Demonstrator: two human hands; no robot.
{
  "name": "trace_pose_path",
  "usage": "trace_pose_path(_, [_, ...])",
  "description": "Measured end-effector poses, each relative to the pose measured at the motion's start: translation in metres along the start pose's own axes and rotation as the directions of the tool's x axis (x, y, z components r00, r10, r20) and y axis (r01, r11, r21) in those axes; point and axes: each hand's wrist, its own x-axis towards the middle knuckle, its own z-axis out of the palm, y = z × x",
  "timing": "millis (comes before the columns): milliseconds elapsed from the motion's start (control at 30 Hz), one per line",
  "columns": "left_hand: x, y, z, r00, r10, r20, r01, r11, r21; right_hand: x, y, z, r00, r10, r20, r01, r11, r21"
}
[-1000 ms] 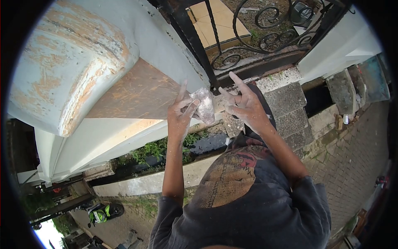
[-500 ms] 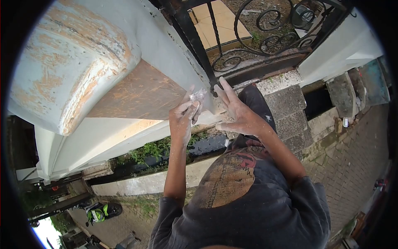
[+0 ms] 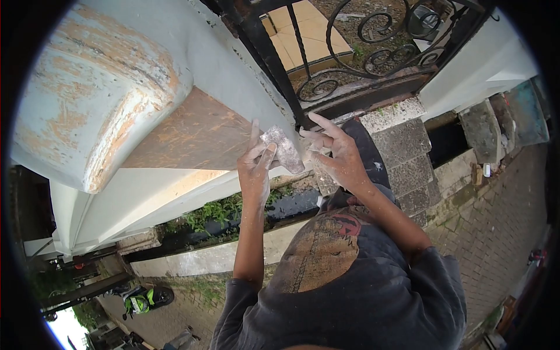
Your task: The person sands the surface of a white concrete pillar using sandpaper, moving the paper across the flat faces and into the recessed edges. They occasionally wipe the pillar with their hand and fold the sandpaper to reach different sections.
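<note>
My left hand (image 3: 255, 166) pinches a small piece of sandpaper (image 3: 284, 153) between thumb and fingers. The sheet looks grey, creased and coated in white dust. Facing it from the right, my right hand (image 3: 340, 154) is empty, its index finger stretched out and the other fingers partly bent. A small gap separates it from the sandpaper. White powder covers the fingers of both hands. Beyond the left hand is a pale wall column (image 3: 125, 105) with patchy, worn paint, and a flat brown scuffed panel (image 3: 192, 134) beside it.
A black wrought-iron gate (image 3: 373, 73) stands ahead. Stone paving slabs (image 3: 402, 143) lie to the right, near a dark drain opening (image 3: 448, 143). A planted gutter (image 3: 216, 217) runs along the wall's foot. Further off is a green motorbike (image 3: 140, 300) on the paved lane.
The sandpaper has spread out and now shows more of its surface, pointing down to the right. My right hand's fingers have bent in and its thumb has risen toward them.
</note>
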Motion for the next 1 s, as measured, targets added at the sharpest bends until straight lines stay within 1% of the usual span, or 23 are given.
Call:
trace_pose_path(67, [0.000,-0.002,-0.001,0.999,0.050,0.010,-0.050,0.998,0.044,-0.002,0.016,0.003,1.000,-0.017,0.022,0.012,0.981,0.194])
trace_pose_path(133, [-0.002,-0.002,-0.002,0.998,0.053,0.022,-0.053,0.998,0.023,-0.003,0.025,0.005,0.998,-0.061,-0.027,0.062,0.997,0.054])
trace_pose_path(167, [-0.002,-0.001,-0.002,0.998,0.058,0.028,-0.058,0.998,0.012,-0.002,0.027,0.006,0.991,-0.111,-0.075,0.096,0.978,-0.186])
trace_pose_path(233, [-0.005,0.002,0.001,0.998,-0.014,0.062,0.015,1.000,-0.025,-0.001,0.026,0.007,0.997,-0.063,-0.042,0.049,0.961,-0.273])
trace_pose_path(267, [-0.006,0.006,0.002,0.997,-0.035,0.072,0.038,0.998,-0.042,-0.002,0.022,0.002,0.998,0.035,0.051,-0.028,0.991,-0.132])
trace_pose_path(300, [-0.007,-0.001,-0.002,0.993,-0.022,0.114,0.016,0.998,0.055,0.000,0.018,-0.001,0.978,0.114,0.173,-0.115,0.993,-0.003])
trace_pose_path(333, [-0.007,-0.008,-0.007,0.989,-0.008,0.146,-0.014,0.988,0.153,0.000,0.018,-0.002,0.974,0.149,0.169,-0.146,0.989,-0.028])
trace_pose_path(367, [-0.008,-0.002,-0.007,0.978,-0.038,0.204,-0.005,0.979,0.205,-0.001,0.020,-0.003,0.969,0.182,0.167,-0.175,0.983,-0.056])
trace_pose_path(400, [-0.011,0.003,-0.008,0.963,-0.075,0.259,0.006,0.967,0.256,-0.001,0.019,-0.003,0.979,0.142,0.144,-0.130,0.987,-0.091])
trace_pose_path(433, [-0.014,0.013,-0.007,0.968,0.047,0.245,-0.153,0.888,0.434,-0.001,0.018,-0.005,0.989,0.098,0.115,-0.083,0.989,-0.125])
trace_pose_path(467, [-0.018,0.028,-0.002,0.954,0.161,0.251,-0.283,0.753,0.594,0.000,0.020,-0.011,0.994,0.077,0.075,-0.068,0.991,-0.114])
trace_pose_path(500, [-0.022,0.041,0.002,0.924,0.263,0.276,-0.380,0.572,0.727,0.000,0.025,-0.018,0.998,0.057,0.028,-0.053,0.993,-0.103])
trace_pose_path(567, [-0.028,0.065,-0.007,0.822,0.475,0.315,-0.523,0.411,0.746,0.001,0.040,-0.037,0.998,0.049,-0.026,-0.050,0.999,-0.021])
trace_pose_path(600, [-0.030,0.078,-0.015,0.748,0.572,0.337,-0.580,0.314,0.752,0.002,0.042,-0.043,0.998,0.041,-0.052,-0.041,0.999,0.018])
trace_pose_path(667, [-0.031,0.104,-0.033,0.605,0.730,0.318,-0.563,0.109,0.820,0.000,0.025,-0.035,0.981,0.125,-0.148,-0.103,0.983,0.153])
trace_pose_path(700, [-0.030,0.116,-0.042,0.521,0.792,0.317,-0.530,0.009,0.848,-0.002,0.034,-0.041,0.976,0.108,-0.191,-0.086,0.989,0.121])
trace_pose_path(733, [-0.025,0.128,-0.052,0.468,0.827,0.312,-0.463,-0.072,0.884,-0.002,0.045,-0.047,0.967,0.088,-0.238,-0.068,0.993,0.092])
trace_pose_path(800, [-0.016,0.150,-0.070,0.364,0.878,0.310,-0.297,-0.206,0.932,-0.008,0.040,-0.043,0.953,0.165,-0.256,-0.151,0.986,0.071])
trace_pose_path(900, [-0.003,0.176,-0.090,0.390,0.889,0.239,-0.145,-0.197,0.970,-0.011,0.044,-0.042,0.947,0.234,-0.221,-0.220,0.972,0.086])
trace_pose_path(1000, [0.010,0.188,-0.104,0.314,0.919,0.240,-0.162,-0.197,0.967,-0.013,0.052,-0.043,0.934,0.291,-0.206,-0.275,0.956,0.104])
